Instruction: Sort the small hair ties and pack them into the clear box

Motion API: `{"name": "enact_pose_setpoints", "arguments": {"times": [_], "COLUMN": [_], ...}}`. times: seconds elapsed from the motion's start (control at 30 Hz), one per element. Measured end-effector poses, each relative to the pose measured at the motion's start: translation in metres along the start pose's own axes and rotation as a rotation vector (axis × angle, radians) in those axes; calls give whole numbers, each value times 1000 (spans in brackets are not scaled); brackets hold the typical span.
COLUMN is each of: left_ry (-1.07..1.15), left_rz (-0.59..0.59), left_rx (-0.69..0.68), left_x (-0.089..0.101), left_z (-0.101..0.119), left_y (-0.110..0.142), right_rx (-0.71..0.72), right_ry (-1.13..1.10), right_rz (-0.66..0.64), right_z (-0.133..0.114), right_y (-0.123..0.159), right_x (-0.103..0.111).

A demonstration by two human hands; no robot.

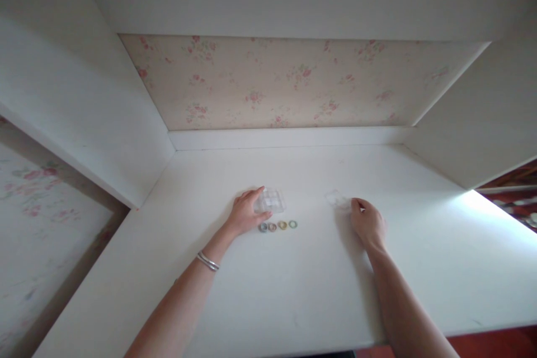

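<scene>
My left hand holds a clear plastic box by its left side, with the thumb at the near edge and the fingers at the far edge. The box lies on the white desktop and seems divided inside. Just in front of it is a row of several small rings in grey, brownish, yellow and pale green; the left one sits close beneath my thumb. Off to the right, my right hand is closed in a pinch on a clear, thin plastic piece, held over the desktop. Its exact kind is hard to make out.
The white desktop runs between a left side panel and a right side panel. Floral wallpaper covers the back, under a white overhead board. Something red shows below the front edge.
</scene>
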State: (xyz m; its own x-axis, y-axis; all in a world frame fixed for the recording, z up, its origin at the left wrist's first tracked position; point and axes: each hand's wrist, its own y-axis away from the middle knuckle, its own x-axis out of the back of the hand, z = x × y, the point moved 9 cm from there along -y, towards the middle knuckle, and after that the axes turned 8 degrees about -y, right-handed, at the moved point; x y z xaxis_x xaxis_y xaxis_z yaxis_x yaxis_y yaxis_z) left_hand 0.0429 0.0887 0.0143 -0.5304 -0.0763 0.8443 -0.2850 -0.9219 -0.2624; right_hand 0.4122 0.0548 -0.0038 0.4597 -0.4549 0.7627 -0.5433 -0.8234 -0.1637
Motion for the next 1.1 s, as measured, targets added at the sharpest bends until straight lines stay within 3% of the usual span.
{"name": "enact_pose_setpoints", "arguments": {"times": [0.37, 0.6, 0.83, 0.93, 1.1], "left_ry": [-84, -18, 194, 162, 48], "left_rz": [-56, -64, 111, 108, 20], "left_rx": [5, 26, 29, -36, -146], "left_x": [-6, -6, 35, 46, 37], "left_z": [2, 1, 6, 18, 37], "left_y": [2, 2, 22, 42, 64], "right_rx": [40, 51, 280, 409, 583], "right_ry": [176, 152, 19, -34, -106], "right_rz": [20, 46, 275, 243, 104], "right_z": [-10, -11, -43, -64, -94], "right_y": [6, 6, 27, 43, 65], "right_x": [9, 13, 26, 15, -8]}}
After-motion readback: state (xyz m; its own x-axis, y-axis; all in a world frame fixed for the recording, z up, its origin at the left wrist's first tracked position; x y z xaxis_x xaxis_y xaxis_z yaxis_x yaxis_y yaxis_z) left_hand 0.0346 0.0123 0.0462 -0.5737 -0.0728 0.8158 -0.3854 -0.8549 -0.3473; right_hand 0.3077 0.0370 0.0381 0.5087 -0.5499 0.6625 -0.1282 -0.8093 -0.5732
